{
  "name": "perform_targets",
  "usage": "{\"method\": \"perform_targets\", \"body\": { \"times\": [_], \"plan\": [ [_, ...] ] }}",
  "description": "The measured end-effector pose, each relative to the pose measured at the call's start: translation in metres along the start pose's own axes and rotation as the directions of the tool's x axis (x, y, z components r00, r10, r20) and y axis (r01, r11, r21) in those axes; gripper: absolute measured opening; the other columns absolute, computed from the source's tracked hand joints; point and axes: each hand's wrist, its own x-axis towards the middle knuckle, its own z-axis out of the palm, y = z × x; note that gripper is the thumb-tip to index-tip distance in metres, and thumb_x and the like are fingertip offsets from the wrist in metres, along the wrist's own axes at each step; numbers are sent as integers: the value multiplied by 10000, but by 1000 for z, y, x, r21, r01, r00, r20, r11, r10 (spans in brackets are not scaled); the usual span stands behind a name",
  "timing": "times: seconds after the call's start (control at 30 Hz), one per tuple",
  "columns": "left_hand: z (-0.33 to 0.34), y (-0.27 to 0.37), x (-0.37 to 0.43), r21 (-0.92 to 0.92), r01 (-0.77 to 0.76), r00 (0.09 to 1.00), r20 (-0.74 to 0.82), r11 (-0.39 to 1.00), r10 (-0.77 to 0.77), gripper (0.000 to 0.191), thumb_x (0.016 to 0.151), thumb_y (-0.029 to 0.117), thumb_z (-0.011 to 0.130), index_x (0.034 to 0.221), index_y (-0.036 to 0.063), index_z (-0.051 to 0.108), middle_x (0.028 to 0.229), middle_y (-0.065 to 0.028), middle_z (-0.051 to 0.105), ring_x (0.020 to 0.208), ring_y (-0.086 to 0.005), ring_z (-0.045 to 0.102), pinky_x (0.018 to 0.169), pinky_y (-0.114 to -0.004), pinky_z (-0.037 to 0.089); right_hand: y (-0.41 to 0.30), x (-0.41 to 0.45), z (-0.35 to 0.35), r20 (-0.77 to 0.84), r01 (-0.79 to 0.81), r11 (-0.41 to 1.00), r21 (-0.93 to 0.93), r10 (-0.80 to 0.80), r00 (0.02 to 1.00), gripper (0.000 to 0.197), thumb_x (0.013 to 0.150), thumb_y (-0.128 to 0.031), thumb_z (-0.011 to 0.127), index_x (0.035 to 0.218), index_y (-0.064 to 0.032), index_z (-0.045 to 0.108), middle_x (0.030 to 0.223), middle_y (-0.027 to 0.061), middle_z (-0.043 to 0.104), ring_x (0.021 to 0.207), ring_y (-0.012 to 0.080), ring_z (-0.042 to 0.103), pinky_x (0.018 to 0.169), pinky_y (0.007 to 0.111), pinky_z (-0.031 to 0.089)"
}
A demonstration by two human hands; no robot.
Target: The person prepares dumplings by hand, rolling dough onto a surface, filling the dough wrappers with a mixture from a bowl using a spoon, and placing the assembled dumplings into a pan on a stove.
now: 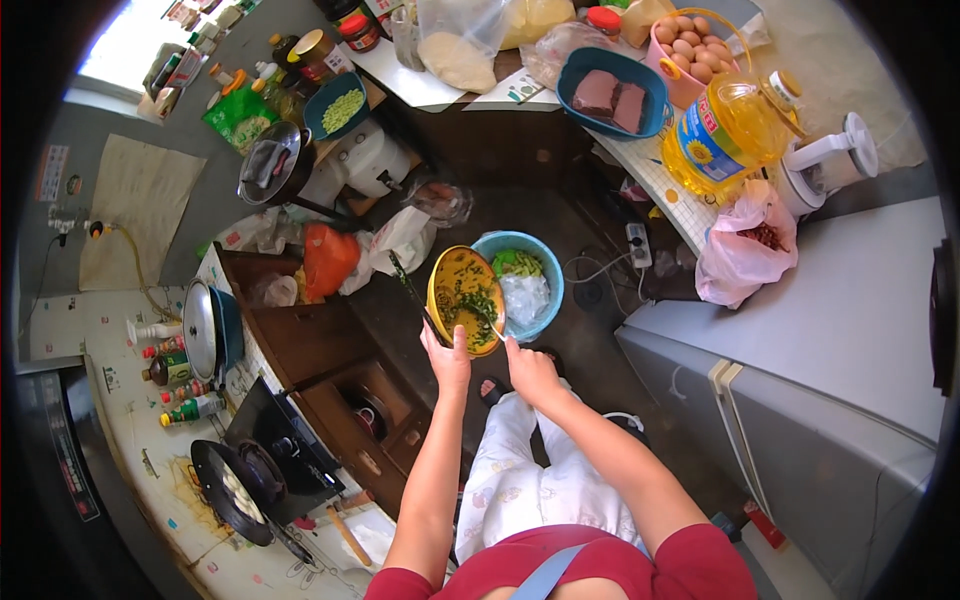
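Note:
My left hand (448,364) grips the rim of a yellow bowl (442,270), tilted with its opening toward me. Dark chopsticks (429,319) stick out past the bowl's left side from that same hand, green bits clinging to their tips. Inside the bowl, chopped greens (478,306) cling to the wall and gather low on the right. A metal spoon (496,330) reaches into these greens, its handle held in my right hand (534,373). Just beyond the bowl, partly hidden by it, a blue bin (556,262) on the floor contains green scraps and a clear plastic bag (525,298).
At left, a black frying pan (206,457) with pale pieces sits by the cooktop (259,420), near a lidded pot (201,330). A grey refrigerator (780,330) stands right. Behind it are an oil jug (724,139), eggs (694,49) and a meat tub (574,67). A power strip (638,244) hangs low.

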Motion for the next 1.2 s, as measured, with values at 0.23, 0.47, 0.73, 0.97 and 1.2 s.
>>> {"method": "perform_targets", "body": {
  "times": [0.23,0.47,0.73,0.97,1.2],
  "plan": [
    [13,-19,11,225,104,991,-111,969,-80,752,850,414,626,1414,60,277,1252,-157,359,860,-235,585,566,-297,519,34,19,5,28,-143,990,5,142,989,341,819,-62,460,1141,47,484,645,221,614,595,383,625,550,490,509],
    [14,-19,15,2,242,969,-48,970,-242,707,865,363,616,1402,29,300,1293,-188,367,1172,-311,441,988,-373,365,6,-2,-11,108,24,965,260,-54,993,321,791,-70,533,1108,-20,512,649,230,615,615,407,622,567,509,509],
    [18,-22,11,-160,287,958,28,945,-286,697,867,369,617,1399,40,312,1276,-185,382,1155,-298,448,977,-366,373,62,20,5,-33,6,999,-50,-7,999,303,835,-77,460,1121,16,504,605,187,613,542,344,631,498,449,521],
    [29,-57,7,46,66,995,-82,997,-62,604,874,401,598,1312,49,375,964,-83,556,619,-128,571,423,-223,453,44,20,-4,-21,52,988,144,-50,999,306,807,-63,500,1109,-15,519,612,198,601,578,377,615,526,485,498],
    [36,-46,5,46,69,995,-72,997,-66,593,868,407,605,1289,44,399,985,-90,541,635,-136,576,425,-230,463,48,28,-2,26,-37,999,10,37,999,264,811,-47,469,1064,18,509,590,186,603,550,349,626,507,461,515]
  ]
}}
